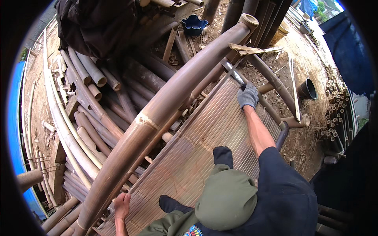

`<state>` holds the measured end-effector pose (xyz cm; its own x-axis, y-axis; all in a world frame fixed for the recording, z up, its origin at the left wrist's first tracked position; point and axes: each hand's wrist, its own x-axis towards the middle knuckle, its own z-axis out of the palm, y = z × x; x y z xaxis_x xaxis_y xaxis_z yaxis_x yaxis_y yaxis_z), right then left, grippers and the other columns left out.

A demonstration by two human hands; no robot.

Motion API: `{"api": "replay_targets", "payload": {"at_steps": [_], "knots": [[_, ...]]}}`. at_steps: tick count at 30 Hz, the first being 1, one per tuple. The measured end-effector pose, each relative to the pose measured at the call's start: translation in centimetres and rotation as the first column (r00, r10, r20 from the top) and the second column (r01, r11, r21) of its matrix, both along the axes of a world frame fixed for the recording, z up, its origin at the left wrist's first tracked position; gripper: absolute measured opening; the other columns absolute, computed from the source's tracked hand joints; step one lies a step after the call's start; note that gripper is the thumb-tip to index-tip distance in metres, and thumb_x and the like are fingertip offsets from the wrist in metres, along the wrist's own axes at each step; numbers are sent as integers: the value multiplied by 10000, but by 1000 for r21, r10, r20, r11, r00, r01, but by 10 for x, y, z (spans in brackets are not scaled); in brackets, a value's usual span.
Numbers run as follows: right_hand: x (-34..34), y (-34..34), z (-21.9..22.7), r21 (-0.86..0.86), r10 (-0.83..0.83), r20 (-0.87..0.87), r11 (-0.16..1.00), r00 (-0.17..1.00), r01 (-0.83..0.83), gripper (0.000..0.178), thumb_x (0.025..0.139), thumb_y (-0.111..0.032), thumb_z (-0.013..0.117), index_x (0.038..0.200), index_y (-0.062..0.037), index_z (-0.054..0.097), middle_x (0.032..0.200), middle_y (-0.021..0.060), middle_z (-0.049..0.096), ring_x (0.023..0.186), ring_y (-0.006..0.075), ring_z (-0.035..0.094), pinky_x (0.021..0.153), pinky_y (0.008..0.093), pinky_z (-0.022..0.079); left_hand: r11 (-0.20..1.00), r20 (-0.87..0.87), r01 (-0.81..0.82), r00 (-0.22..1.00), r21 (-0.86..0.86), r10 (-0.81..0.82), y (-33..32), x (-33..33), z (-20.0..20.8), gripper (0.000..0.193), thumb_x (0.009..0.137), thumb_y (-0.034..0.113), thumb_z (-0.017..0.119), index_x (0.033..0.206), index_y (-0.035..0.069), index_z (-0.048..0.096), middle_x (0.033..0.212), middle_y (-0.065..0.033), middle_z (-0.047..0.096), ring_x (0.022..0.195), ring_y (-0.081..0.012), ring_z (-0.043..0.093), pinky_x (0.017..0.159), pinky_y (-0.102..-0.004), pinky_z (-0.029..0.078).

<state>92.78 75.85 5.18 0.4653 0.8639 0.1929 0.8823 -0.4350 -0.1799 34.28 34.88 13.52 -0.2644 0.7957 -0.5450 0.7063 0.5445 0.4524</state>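
A slatted bamboo bench seat point(185, 157) lies under me, and my feet in dark socks point(223, 156) rest on it. My right hand point(248, 96), in a grey glove, grips the dark handle of a knife-like tool point(234, 73). Its shiny blade points away, toward the far end of the seat. At the near left, my bare left hand point(122, 205) is closed at the seat's edge, with thumb and finger on a long thin bamboo strip point(179, 136) running along that edge. A thick brown bamboo pole point(167, 100) forms the bench's curved rail.
Piled bamboo poles point(98, 118) lie left of the bench. Split bamboo pieces point(256, 50) rest at the frame's far corner. A blue basin point(194, 26) and a black bucket point(307, 89) stand on the ground. Stacked cut bamboo point(338, 112) sits at right.
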Motion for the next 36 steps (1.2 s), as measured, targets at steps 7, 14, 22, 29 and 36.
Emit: {"api": "replay_targets", "payload": {"at_steps": [7,14,22,29,36], "knots": [[91,2,-14,-350,378,29,871,925,-345,392,831,-367,679,1079,-66,645,1071,193,662,1036,376,626,896,466,500,986,28,102,995,-130,-99,25,15,-12,425,974,394,562,825,12,675,685,-129,662,675,-268,663,645,-385,496],[198,-118,11,-470,268,90,860,959,-196,379,813,-314,697,1077,-48,641,1111,219,648,1052,390,630,902,463,506,977,26,128,992,-171,-125,35,7,-25,470,980,435,514,878,16,701,758,-142,708,757,-290,706,696,-402,524],[53,-73,58,20,554,-30,833,832,-553,693,798,-317,714,1389,-55,463,1360,223,508,1255,388,492,1082,463,376,976,-12,77,997,-205,-82,20,-16,-47,476,975,440,517,882,13,706,758,-139,713,753,-287,711,718,-398,531],[-89,32,-36,229,560,-130,820,818,-525,690,885,-406,631,1331,97,474,1413,322,434,1335,471,395,1156,488,287,957,-4,41,999,-287,-44,26,19,-7,454,949,432,558,885,8,706,760,-144,711,759,-263,709,716,-381,524],[-103,34,-63,266,659,-226,750,717,-605,584,894,-350,617,1266,91,530,1363,309,486,1317,457,420,1152,478,300,980,-96,2,995,-201,-21,10,19,38,416,928,420,575,905,26,707,775,-156,698,807,-325,687,733,-390,508]]}}
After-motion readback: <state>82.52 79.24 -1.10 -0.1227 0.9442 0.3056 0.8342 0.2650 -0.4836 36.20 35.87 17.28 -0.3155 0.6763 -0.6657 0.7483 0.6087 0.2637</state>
